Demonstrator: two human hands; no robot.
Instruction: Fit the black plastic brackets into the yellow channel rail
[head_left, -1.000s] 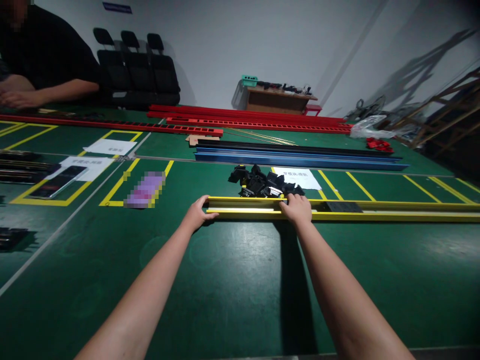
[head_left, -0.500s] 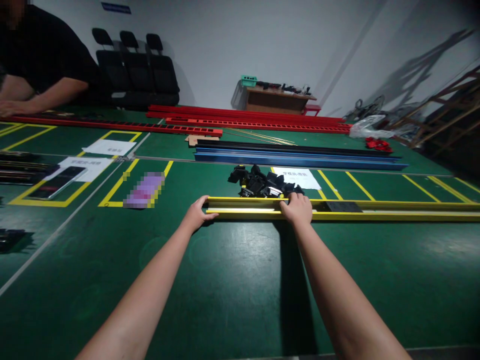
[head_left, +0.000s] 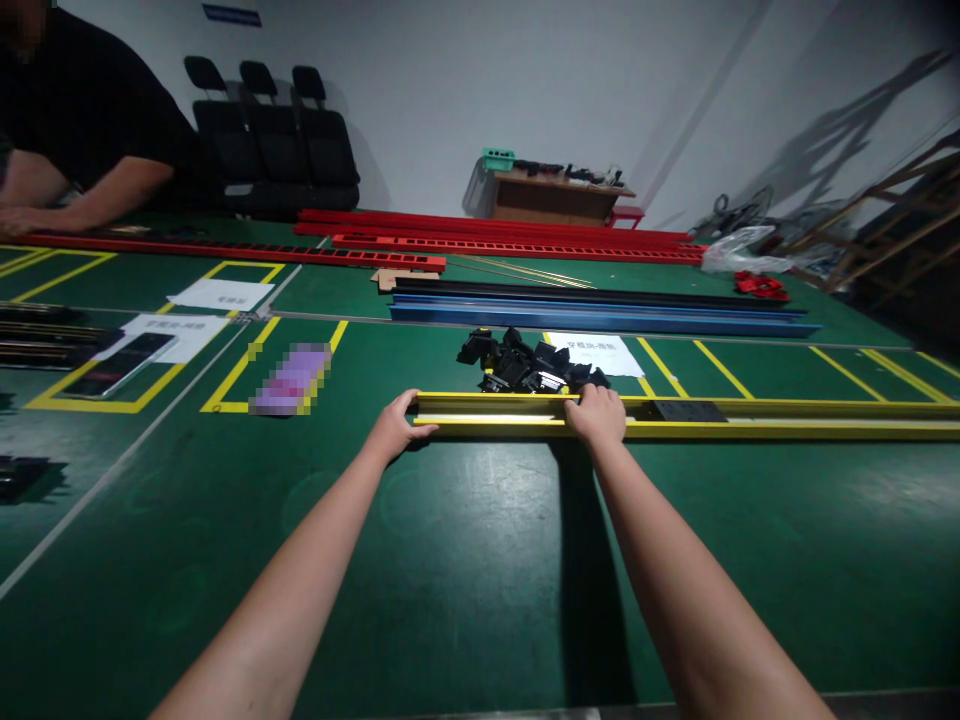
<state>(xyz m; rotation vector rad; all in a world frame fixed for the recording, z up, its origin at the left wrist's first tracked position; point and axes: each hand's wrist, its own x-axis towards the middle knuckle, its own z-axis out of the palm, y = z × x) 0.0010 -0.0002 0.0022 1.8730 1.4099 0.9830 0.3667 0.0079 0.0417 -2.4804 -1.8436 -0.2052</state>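
Note:
A long yellow channel rail (head_left: 495, 430) lies across the green table with its open side up, running out of view to the right. My left hand (head_left: 391, 428) is closed around its left end, the thumb along the near side and the fingers at the far side. Farther along, my right hand (head_left: 600, 414) grips over the channel, its fingers partly hidden inside. Just right of that hand, a flat black piece (head_left: 688, 411) sits in the channel. Behind the rail is a heap of small black plastic parts (head_left: 517, 362).
Beyond the heap lie a paper sign (head_left: 600, 357), blue rails (head_left: 585, 315) and red rails (head_left: 495, 225). A phone (head_left: 124, 365) and a blurred purple item (head_left: 294, 380) are to the left. At the far left, a co-worker's forearms (head_left: 112, 195) rest over a red rail.
Almost nothing differs; the view shifts very slightly. Both hands keep their places on the yellow rail.

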